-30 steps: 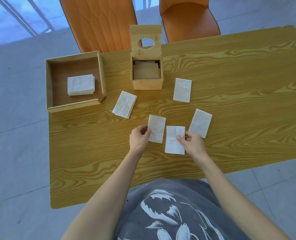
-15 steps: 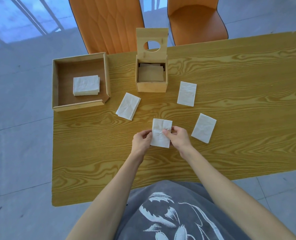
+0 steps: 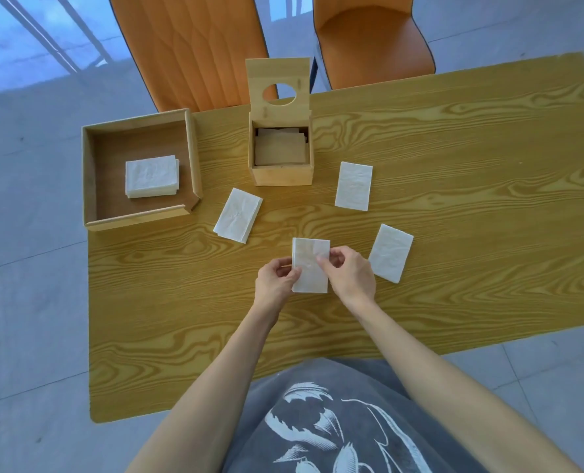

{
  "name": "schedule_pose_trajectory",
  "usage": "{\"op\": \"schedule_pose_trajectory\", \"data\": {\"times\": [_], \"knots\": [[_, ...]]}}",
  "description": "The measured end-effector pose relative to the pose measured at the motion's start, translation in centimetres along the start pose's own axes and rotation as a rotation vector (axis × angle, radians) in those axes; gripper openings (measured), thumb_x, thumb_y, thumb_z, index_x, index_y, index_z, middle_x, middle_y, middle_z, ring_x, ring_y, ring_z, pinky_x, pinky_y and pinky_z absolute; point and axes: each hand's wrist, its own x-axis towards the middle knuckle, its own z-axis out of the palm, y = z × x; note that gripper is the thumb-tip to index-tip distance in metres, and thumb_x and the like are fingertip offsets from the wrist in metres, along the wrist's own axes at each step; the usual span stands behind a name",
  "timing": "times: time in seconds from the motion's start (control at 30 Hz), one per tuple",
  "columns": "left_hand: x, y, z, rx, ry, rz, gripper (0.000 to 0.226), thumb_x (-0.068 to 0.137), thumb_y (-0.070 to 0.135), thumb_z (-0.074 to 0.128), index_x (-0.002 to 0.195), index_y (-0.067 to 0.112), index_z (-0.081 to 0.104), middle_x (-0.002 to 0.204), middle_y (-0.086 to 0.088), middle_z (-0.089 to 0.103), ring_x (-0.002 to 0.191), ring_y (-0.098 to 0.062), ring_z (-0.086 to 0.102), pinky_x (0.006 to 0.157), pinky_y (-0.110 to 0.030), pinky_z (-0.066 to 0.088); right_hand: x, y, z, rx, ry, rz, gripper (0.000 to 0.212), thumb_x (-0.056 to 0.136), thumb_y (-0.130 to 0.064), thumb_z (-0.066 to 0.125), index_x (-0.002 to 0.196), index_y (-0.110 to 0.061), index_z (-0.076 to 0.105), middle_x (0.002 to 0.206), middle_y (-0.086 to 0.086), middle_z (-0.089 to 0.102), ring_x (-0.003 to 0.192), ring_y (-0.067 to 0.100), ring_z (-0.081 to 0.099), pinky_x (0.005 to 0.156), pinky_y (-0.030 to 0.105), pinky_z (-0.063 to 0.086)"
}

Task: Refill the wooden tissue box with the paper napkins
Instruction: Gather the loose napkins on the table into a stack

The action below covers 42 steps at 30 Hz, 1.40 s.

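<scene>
The wooden tissue box (image 3: 281, 175) stands at the table's far middle, its lid with a round hole (image 3: 278, 87) tipped upright at the back. Napkins lie inside it. In front of me, both hands pinch a small stack of white napkins (image 3: 309, 259): my left hand (image 3: 275, 285) on its left edge, my right hand (image 3: 350, 276) on its right side. Three more folded napkins lie loose on the table: one left of the stack (image 3: 238, 215), one to the right (image 3: 390, 252), one beside the box (image 3: 353, 186).
A square wooden tray (image 3: 140, 218) at the table's left corner holds a pile of napkins (image 3: 152, 176). Two orange chairs (image 3: 195, 46) stand behind the wooden table (image 3: 454, 206). Tiled floor surrounds it.
My right hand carried its napkin left and laid it on the one held by my left hand. Both hands now grip the joined stack.
</scene>
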Motion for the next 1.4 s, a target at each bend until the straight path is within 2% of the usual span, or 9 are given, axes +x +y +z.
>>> {"op": "schedule_pose_trajectory", "data": {"times": [0.13, 0.27, 0.47, 0.73, 0.93, 1.07, 1.2, 1.3, 1.4], "knots": [[0.4, 0.0, 0.7, -0.025, 0.010, -0.019, 0.031, 0.091, 0.018, 0.067, 0.120, 0.011, 0.063, 0.104, -0.007, 0.074, 0.094, -0.021, 0.072, 0.076, -0.036, 0.060, 0.6, 1.4, -2.2, 0.056, 0.078, 0.061, 0.031, 0.087, -0.044, 0.068, 0.105, -0.019, 0.072, 0.093, -0.006, 0.072, 0.088, 0.014, 0.066, 0.072, 0.030, 0.052], [0.7, 0.1, 1.2, -0.029, 0.013, -0.014, 0.030, 0.091, 0.019, 0.066, 0.120, 0.013, 0.063, 0.106, -0.007, 0.073, 0.096, -0.022, 0.071, 0.078, -0.035, 0.059, 1.1, 2.9, -4.5, 0.071, 0.156, 0.150, 0.026, 0.090, -0.040, 0.066, 0.102, -0.019, 0.073, 0.086, -0.007, 0.070, 0.084, 0.015, 0.065, 0.065, 0.026, 0.042], [0.8, 0.1, 2.2, -0.012, 0.012, -0.003, 0.027, 0.090, 0.022, 0.066, 0.116, 0.016, 0.063, 0.106, -0.006, 0.073, 0.097, -0.022, 0.071, 0.087, -0.043, 0.059, 1.3, 4.9, -6.9, 0.083, 0.291, 0.319, 0.034, 0.088, -0.049, 0.062, 0.103, -0.019, 0.070, 0.096, -0.004, 0.071, 0.089, 0.020, 0.064, 0.069, 0.030, 0.045], [0.4, 0.3, 3.6, -0.034, 0.031, 0.011, 0.030, 0.091, 0.025, 0.066, 0.119, 0.016, 0.063, 0.104, -0.004, 0.074, 0.095, -0.020, 0.071, 0.073, -0.032, 0.056, 1.8, 6.1, -7.5, 0.030, 0.280, 0.435, 0.062, 0.085, -0.054, 0.065, 0.132, -0.015, 0.050, 0.134, 0.007, 0.049, 0.109, 0.029, 0.060, 0.083, 0.038, 0.044], [0.3, -0.2, 4.2, -0.073, 0.075, 0.035, 0.028, 0.091, 0.026, 0.066, 0.118, 0.019, 0.063, 0.104, -0.002, 0.073, 0.096, -0.018, 0.071, 0.077, -0.033, 0.058, 2.5, 6.0, -7.6, -0.011, 0.240, 0.329, 0.040, 0.084, -0.047, 0.067, 0.111, -0.019, 0.063, 0.121, 0.002, 0.053, 0.102, 0.025, 0.059, 0.075, 0.033, 0.040], [0.1, -0.4, 4.3, -0.091, 0.084, 0.040, 0.028, 0.091, 0.025, 0.066, 0.118, 0.018, 0.063, 0.106, -0.002, 0.073, 0.097, -0.018, 0.070, 0.077, -0.031, 0.056, 2.8, 5.6, -7.6, 0.002, 0.242, 0.240, 0.026, 0.084, -0.039, 0.069, 0.100, -0.018, 0.064, 0.106, 0.001, 0.061, 0.084, 0.019, 0.053, 0.070, 0.031, 0.040], [0.2, -0.3, 4.0, -0.089, 0.073, 0.022, 0.030, 0.091, 0.025, 0.067, 0.119, 0.016, 0.063, 0.108, -0.004, 0.073, 0.099, -0.020, 0.070, 0.085, -0.038, 0.059, 2.6, 5.6, -7.3, 0.055, 0.232, 0.173, 0.020, 0.086, -0.030, 0.070, 0.101, -0.017, 0.066, 0.091, -0.003, 0.070, 0.078, 0.016, 0.059, 0.059, 0.027, 0.040], [0.3, -0.1, 3.9, -0.086, 0.063, 0.016, 0.028, 0.092, 0.024, 0.065, 0.118, 0.016, 0.062, 0.108, -0.005, 0.072, 0.098, -0.020, 0.070, 0.086, -0.039, 0.059, 2.4, 5.7, -7.3, 0.168, 0.236, 0.136, 0.022, 0.088, -0.028, 0.071, 0.105, -0.014, 0.068, 0.095, 0.001, 0.074, 0.080, 0.014, 0.064, 0.066, 0.027, 0.048], [0.3, 0.2, 3.8, -0.093, 0.051, 0.009, 0.029, 0.094, 0.024, 0.064, 0.121, 0.014, 0.062, 0.108, -0.006, 0.072, 0.097, -0.020, 0.070, 0.074, -0.031, 0.058, 2.2, 5.7, -7.1, 0.341, 0.201, 0.146, 0.023, 0.089, -0.028, 0.072, 0.106, -0.014, 0.067, 0.095, 0.002, 0.074, 0.083, 0.013, 0.069, 0.073, 0.035, 0.059]]}}
